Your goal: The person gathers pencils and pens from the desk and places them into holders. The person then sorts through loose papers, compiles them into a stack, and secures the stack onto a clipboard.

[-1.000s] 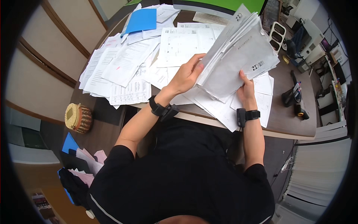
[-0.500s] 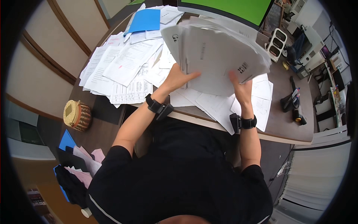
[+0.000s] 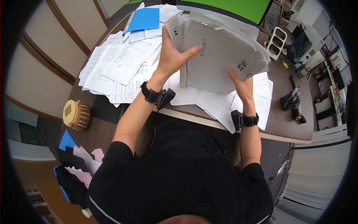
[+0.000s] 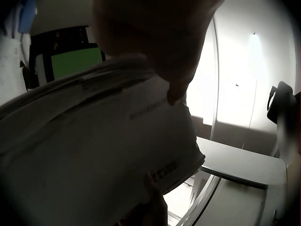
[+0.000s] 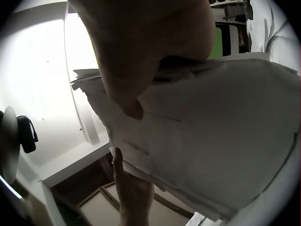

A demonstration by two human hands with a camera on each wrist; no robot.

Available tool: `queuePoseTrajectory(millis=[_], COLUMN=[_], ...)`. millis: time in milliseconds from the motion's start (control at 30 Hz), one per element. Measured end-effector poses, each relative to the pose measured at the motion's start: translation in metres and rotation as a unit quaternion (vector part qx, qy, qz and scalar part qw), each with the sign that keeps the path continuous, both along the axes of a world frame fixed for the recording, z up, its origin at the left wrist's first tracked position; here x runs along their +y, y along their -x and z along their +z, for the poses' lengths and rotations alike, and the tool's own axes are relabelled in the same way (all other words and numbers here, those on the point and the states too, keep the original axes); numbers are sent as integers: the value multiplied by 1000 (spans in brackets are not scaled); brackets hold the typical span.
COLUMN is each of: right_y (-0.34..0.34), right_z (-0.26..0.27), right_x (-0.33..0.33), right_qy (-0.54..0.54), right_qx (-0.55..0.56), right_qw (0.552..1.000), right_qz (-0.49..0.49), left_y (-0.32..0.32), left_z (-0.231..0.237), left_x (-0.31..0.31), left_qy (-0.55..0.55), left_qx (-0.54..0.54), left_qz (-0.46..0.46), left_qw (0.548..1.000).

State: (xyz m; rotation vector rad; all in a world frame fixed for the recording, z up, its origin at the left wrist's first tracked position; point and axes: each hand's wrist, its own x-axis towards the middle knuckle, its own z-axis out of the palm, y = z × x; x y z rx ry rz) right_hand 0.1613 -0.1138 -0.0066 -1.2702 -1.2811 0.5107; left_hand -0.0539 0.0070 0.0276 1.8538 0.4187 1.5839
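Observation:
A thick stack of large whitish envelopes (image 3: pixel 216 56), printed with a dark logo and small lettering, stands upright on its edge above the desk. My left hand (image 3: pixel 172 58) grips its left side, the thumb across the front face and the fingers along the outer edge. At the lower right corner my right hand (image 3: pixel 244 89) holds the stack, thumb on the front near the logo and fingers hidden behind. In the left wrist view the envelope face (image 4: pixel 103 136) lies between both thumbs. The right wrist view shows the stack's ragged, layered edges (image 5: pixel 94 94).
Loose printed sheets (image 3: pixel 128 61) cover the desk's left side, with a blue folder (image 3: pixel 143 19) on top. More papers (image 3: pixel 212 106) lie under the stack. A monitor (image 3: pixel 238 11) stands behind. At right are a pen holder (image 3: pixel 289 101) and white rack (image 3: pixel 276 43); a woven basket (image 3: pixel 76 115) stands left.
The stack has turned from a rightward tilt to nearly upright, facing me, and shifted left. My left hand has slid up its left side. My right hand keeps hold at the lower right.

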Motion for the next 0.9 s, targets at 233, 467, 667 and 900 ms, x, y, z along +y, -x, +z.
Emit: queuePoseTrajectory(millis=[233,467,667,900], right_y=[4,-9,0,-3], right_z=[15,9,13,9], right_x=[-7,-9,-6,-6], right_qy=[7,16,-28,20], right_qx=[-26,-2,-6,-17], right_qw=[999,999,1000,999], right_qz=[26,28,8,20], left_y=[-4,1,-2,7], left_z=[57,48,50,46], left_x=[12,15,20,12], left_qy=[-191,-173,-144,-47], left_qx=[21,29,14,-59], left_qz=[14,30,21,-25], left_qw=[981,984,989,997])
